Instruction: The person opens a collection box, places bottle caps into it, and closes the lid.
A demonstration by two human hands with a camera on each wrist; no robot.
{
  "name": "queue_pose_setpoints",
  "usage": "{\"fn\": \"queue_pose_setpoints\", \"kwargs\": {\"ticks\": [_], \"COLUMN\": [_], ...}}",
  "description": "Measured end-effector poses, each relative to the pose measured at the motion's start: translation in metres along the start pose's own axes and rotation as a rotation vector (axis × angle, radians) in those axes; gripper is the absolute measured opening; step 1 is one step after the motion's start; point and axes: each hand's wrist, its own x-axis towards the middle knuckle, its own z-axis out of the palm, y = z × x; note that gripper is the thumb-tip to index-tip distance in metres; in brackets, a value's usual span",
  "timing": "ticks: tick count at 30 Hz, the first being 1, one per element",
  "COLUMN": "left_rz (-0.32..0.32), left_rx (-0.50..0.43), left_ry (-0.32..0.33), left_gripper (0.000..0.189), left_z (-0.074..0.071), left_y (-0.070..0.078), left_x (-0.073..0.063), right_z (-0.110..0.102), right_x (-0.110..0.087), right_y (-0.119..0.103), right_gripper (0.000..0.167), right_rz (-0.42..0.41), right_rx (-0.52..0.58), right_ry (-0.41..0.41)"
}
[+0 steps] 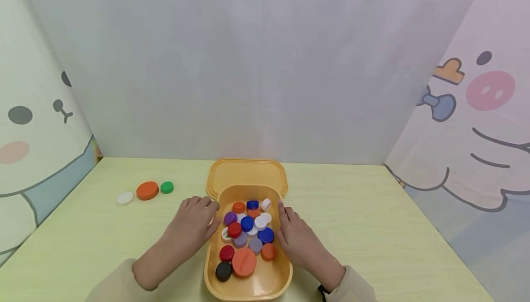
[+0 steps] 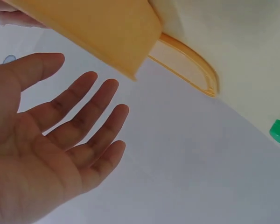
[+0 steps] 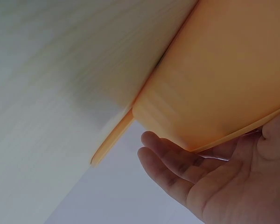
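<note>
A yellow-orange plastic box (image 1: 248,288) stands on the table, holding a mixed pile of bottle caps, among them a large orange cap (image 1: 244,262), a black cap (image 1: 224,271) and a blue cap (image 1: 266,235). My left hand (image 1: 192,221) is at the box's left side; the left wrist view shows its palm (image 2: 42,163) and loosely bent fingers, apart from the wall and holding nothing. On the other side my right hand (image 1: 300,240) rests against the right rim. Its fingers (image 3: 170,163) extend along the outer wall, while the thumb is partly hidden.
Behind the box lies its yellow-orange lid (image 1: 247,173), flat on the table. To the left on the table (image 1: 372,210) are a white cap (image 1: 124,198), an orange-red cap (image 1: 147,190) and a green cap (image 1: 167,187). A pale curtain (image 1: 248,85) hangs behind.
</note>
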Motion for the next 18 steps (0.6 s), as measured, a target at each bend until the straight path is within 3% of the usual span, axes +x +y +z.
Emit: {"fn": "queue_pose_setpoints", "kwargs": {"ticks": [7,18], "left_rz": [-0.06,-0.074], "left_rx": [0.067,0.138], "left_ry": [0.069,0.137], "left_gripper": [0.028,0.021], "left_z": [0.015,0.026], "left_y": [-0.026,-0.062], "left_x": [0.006,0.013], "right_z": [0.0,0.001], "right_x": [0.0,0.0], "right_y": [0.001,0.001], "right_gripper": [0.056,0.056], "right_rz": [0.0,-0.014], "right_rx": [0.0,-0.005], "right_ry": [-0.005,0.014]}}
